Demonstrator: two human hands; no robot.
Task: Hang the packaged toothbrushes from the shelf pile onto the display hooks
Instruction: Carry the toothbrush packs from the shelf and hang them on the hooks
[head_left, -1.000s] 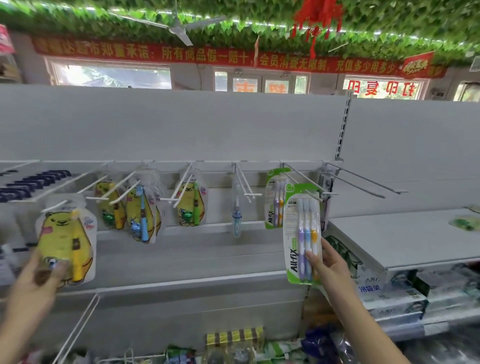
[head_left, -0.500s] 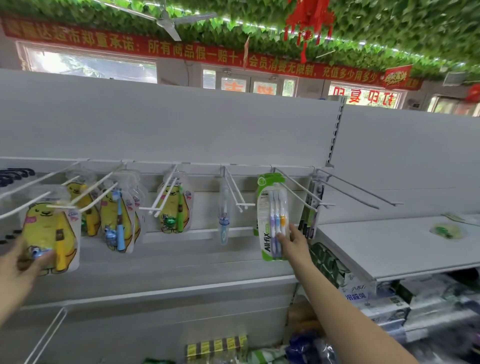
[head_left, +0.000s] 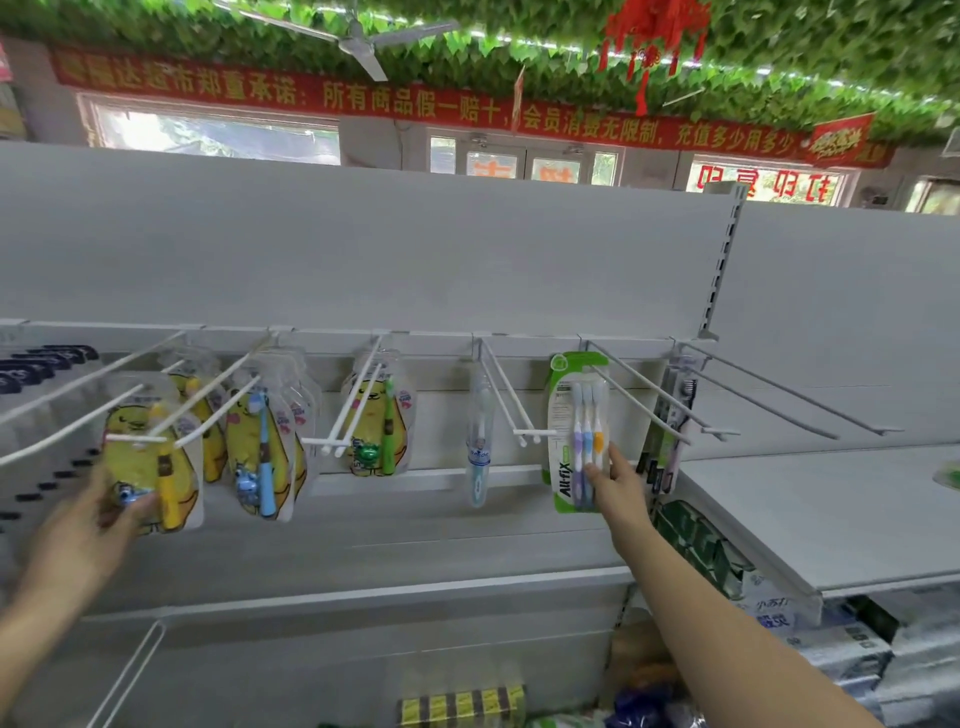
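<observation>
Right hand: my right hand (head_left: 615, 486) pinches the lower right edge of the green three-brush pack (head_left: 576, 431), thumb on the front face, the other fingers behind it. I grip low so the top of the card stays free at the hook.
Green pack: it hangs upright far back on its display hook (head_left: 639, 400), close to the back panel (head_left: 467, 260). I judge it already seated, my grip only steadying it square.
Left hand: my left hand (head_left: 98, 525) closes on the bottom of a yellow bear pouch (head_left: 150, 457), thumb over the front. The view is blurred here — I cannot tell whether the pouch's hole is on the left hook (head_left: 78, 431) or just beside it.
Hooks to the right: two long hooks (head_left: 789, 405) stand bare above the side shelf (head_left: 810, 519). That leaves room for further packs.
Other stock: more yellow pouches (head_left: 265, 447) and a single clear-packed brush (head_left: 479, 441) hang between my hands.
Shelf pile: not in view.
Stage: hanging well under way — release of the green pack appears the next call.
</observation>
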